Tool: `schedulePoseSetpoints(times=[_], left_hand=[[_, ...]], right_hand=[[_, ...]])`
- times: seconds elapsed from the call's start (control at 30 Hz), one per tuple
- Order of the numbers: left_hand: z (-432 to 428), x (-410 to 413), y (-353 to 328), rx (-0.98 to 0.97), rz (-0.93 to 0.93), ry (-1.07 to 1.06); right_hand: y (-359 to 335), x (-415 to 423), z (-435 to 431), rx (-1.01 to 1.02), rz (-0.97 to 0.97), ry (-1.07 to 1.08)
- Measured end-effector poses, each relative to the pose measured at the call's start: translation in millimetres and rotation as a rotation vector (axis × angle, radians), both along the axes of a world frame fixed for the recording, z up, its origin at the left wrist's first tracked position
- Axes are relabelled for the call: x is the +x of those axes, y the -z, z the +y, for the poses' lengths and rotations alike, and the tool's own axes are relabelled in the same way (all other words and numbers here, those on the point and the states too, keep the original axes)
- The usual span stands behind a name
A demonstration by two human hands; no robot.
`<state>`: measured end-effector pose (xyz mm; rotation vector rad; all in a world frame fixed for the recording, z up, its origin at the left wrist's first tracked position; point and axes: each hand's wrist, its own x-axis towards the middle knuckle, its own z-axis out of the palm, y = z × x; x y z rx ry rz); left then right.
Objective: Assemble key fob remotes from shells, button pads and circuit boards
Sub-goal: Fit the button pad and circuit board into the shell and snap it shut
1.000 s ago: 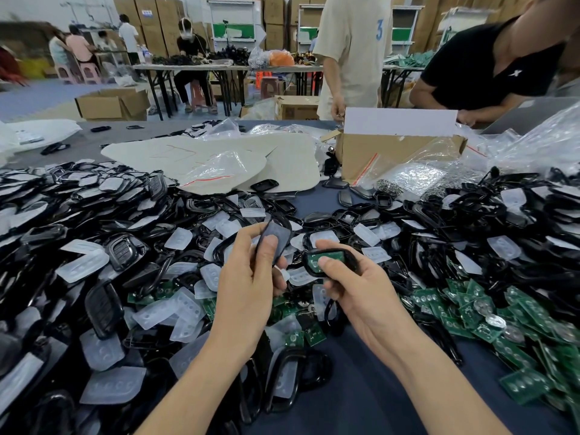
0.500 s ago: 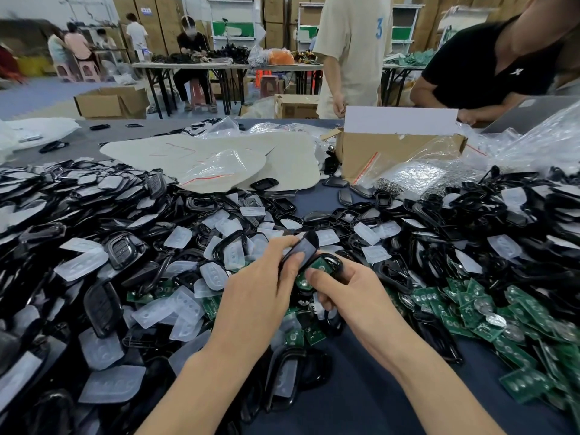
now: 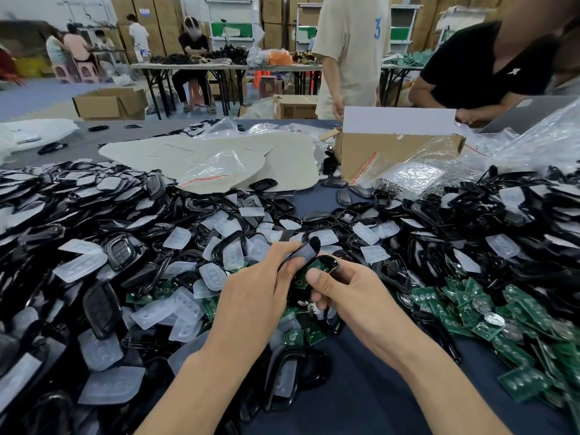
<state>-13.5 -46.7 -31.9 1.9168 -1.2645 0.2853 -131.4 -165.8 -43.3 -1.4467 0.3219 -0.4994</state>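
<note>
Between both hands (image 3: 254, 298) (image 3: 357, 298), cover (image 3: 303, 252) over shell (image 3: 329, 262)

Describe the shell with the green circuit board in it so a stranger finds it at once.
Start at the dark blue table heaped with black shells; at its near middle two hands meet. The right hand grips the shell, just below the black cover held by the left hand. Unlike the loose shells around, it shows a green board inside.

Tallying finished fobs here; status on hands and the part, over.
Left hand holds black cover. Right hand holds shell, green board inside. Cover tilted over shell, not closed. Nothing blocking.
</note>
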Motion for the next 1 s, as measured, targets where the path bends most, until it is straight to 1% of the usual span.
schedulePoseSetpoints(times=[0.13,0.2,0.3,0.57,0.83,1.0], left_hand=[[0.1,0.2,1.6,-0.011,0.033,0.037],[0.3,-1.2,-0.1,-0.014,-0.012,0.051],[1.3,-2.6,-1.8,0.023,-0.103,0.076],[5.5,-6.9,-0.2,0.137,-0.100,0.219],[-1.0,-13.9,-0.4,0.211,-0.263,0.141],[-1.8,-15.1,-0.3,0.218,-0.294,0.101]], right_hand=[[-1.0,0.3,1.6,0.029,-0.011,0.000],[-0.4,1.3,3.0,0.050,-0.031,0.014],[-0.8,2.2,4.4,0.068,-0.051,0.032],[3.2,5.6,1.1,0.052,-0.024,0.111],[2.7,6.3,6.9,-0.014,0.043,0.184],[1.2,6.1,7.7,-0.040,0.058,0.206]])
